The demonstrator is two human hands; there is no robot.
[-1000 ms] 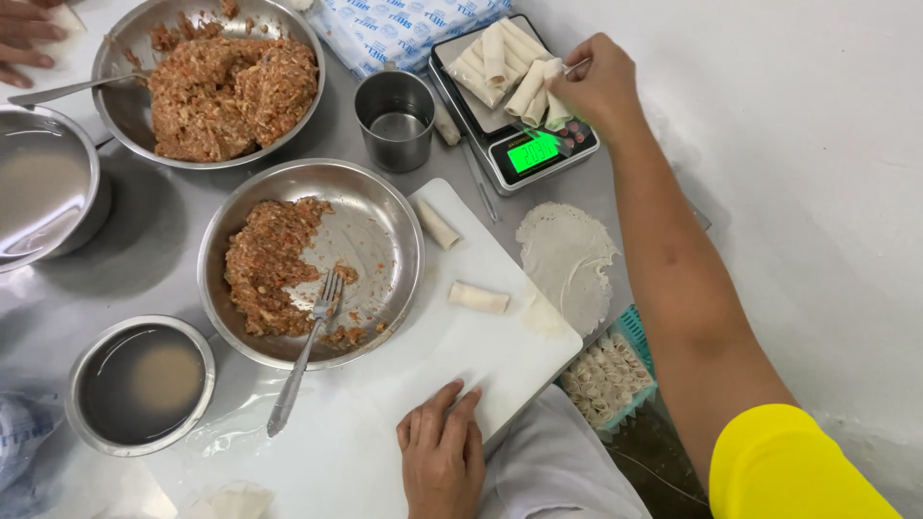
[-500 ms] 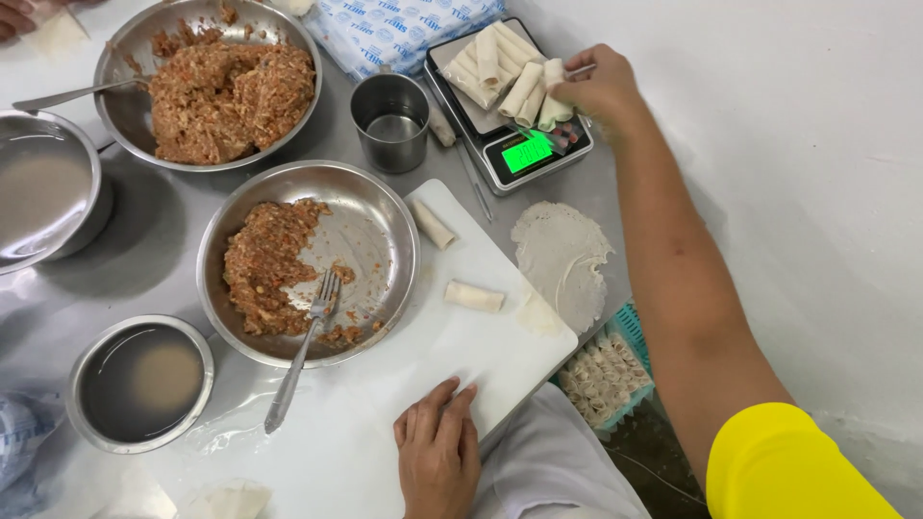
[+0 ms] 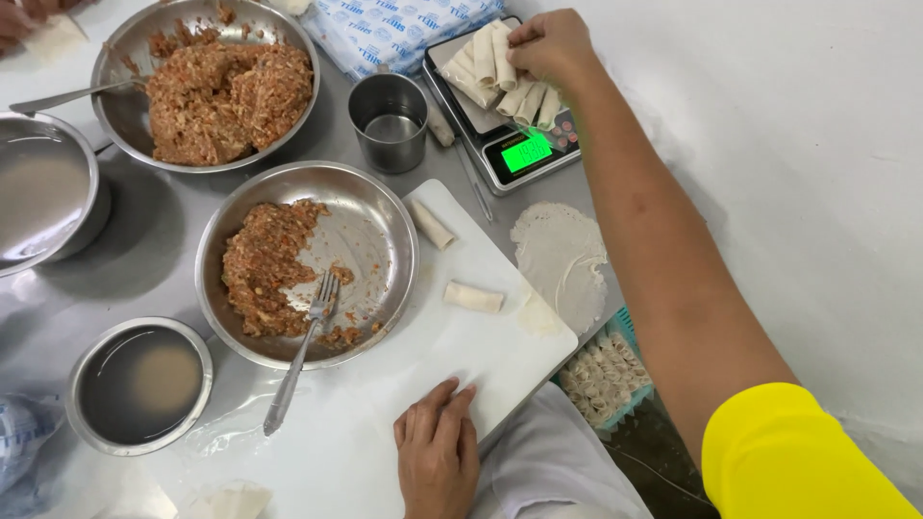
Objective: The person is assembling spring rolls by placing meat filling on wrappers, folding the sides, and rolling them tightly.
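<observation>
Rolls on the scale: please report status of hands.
Right hand on rolls atop scale. Left hand flat on cutting board. Nothing in the way.

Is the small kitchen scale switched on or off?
On. The scale has its display lit bright green, with rolled wrappers piled on its platform under the right hand.

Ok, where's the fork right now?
In the head view, the fork leans in the nearer steel bowl of filling, left of the white cutting board, its handle pointing out toward the small bowl of liquid.
</observation>
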